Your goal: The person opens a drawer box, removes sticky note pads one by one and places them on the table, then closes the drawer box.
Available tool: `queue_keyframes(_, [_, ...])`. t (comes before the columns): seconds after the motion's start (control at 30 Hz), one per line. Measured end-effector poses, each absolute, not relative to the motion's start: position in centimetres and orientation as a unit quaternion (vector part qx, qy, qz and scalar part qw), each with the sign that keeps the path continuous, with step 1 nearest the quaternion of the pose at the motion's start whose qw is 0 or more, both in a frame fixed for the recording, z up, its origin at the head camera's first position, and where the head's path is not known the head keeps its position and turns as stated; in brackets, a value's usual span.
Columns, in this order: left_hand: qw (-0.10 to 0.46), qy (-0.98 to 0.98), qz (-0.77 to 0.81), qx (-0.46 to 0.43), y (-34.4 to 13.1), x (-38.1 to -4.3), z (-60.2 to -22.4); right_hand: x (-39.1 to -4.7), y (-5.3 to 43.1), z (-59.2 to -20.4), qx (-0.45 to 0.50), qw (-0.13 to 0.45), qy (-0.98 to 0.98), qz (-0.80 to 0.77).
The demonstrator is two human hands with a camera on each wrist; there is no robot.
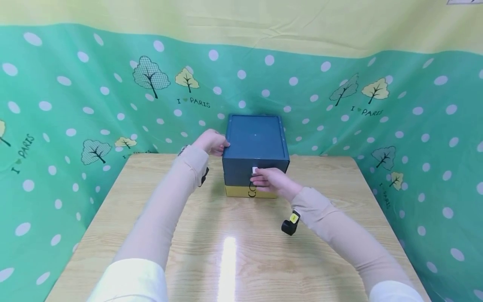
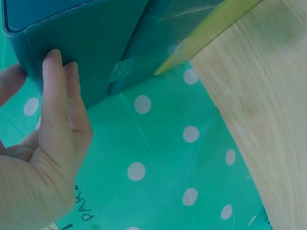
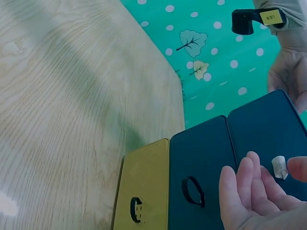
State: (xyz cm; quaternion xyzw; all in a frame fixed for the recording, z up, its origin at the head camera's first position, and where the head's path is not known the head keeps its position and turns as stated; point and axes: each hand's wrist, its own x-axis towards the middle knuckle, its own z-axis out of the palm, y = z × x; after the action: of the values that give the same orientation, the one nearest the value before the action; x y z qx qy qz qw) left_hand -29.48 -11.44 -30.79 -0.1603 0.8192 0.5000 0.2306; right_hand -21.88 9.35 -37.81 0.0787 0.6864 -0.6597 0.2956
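Observation:
A small chest of stacked drawers (image 1: 256,138) stands at the table's far edge, two dark blue tiers above a yellow drawer (image 3: 144,182). My left hand (image 1: 212,141) rests against its left side near the top. In the left wrist view, that hand's straight fingertips (image 2: 53,60) lie on the blue side wall, with the thumb round the corner. At the front, my right hand (image 1: 273,180) is at a white tab (image 3: 279,167) on the top drawer. Its thumb tip is right beside the tab, the other fingers extended on the opposite side.
Black loop handles show on the middle drawer (image 3: 193,191) and the yellow drawer. Wood-grain table (image 1: 196,251) spreads in front, with a bright light reflection. A green dotted cloth (image 1: 113,96) hangs behind and along both sides. A black wrist camera (image 1: 289,226) hangs below the right wrist.

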Motion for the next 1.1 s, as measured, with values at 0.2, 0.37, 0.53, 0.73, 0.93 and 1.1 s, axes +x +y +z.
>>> queue_keyframes(0.2, [0.229, 0.821, 0.501, -0.153, -11.56, -29.46, -30.9, -21.84, 9.04, -37.91, 0.089, 0.283, 0.688, -0.662])
queue_keyframes(0.37, [0.234, 0.821, 0.499, -0.149, -11.65, -29.35, -30.78, -21.86, 8.88, -37.98, 0.093, 0.281, 0.691, -0.659])
queue_keyframes(0.53, [0.235, 0.819, 0.502, -0.146, -11.7, -29.37, -30.88, -21.83, 8.78, -37.97, 0.092, 0.281, 0.692, -0.659])
queue_keyframes(0.73, [0.235, 0.816, 0.508, -0.145, -11.77, -29.48, -31.05, -21.88, 8.8, -37.93, 0.088, 0.278, 0.7, -0.652])
queue_keyframes(0.93, [0.24, 0.816, 0.504, -0.148, -11.65, -29.62, -30.97, -21.96, 8.86, -38.06, 0.085, 0.274, 0.702, -0.651])
queue_keyframes(1.1, [0.237, 0.816, 0.505, -0.15, -11.69, -29.68, -31.06, -21.98, 8.82, -38.09, 0.084, 0.272, 0.704, -0.651])
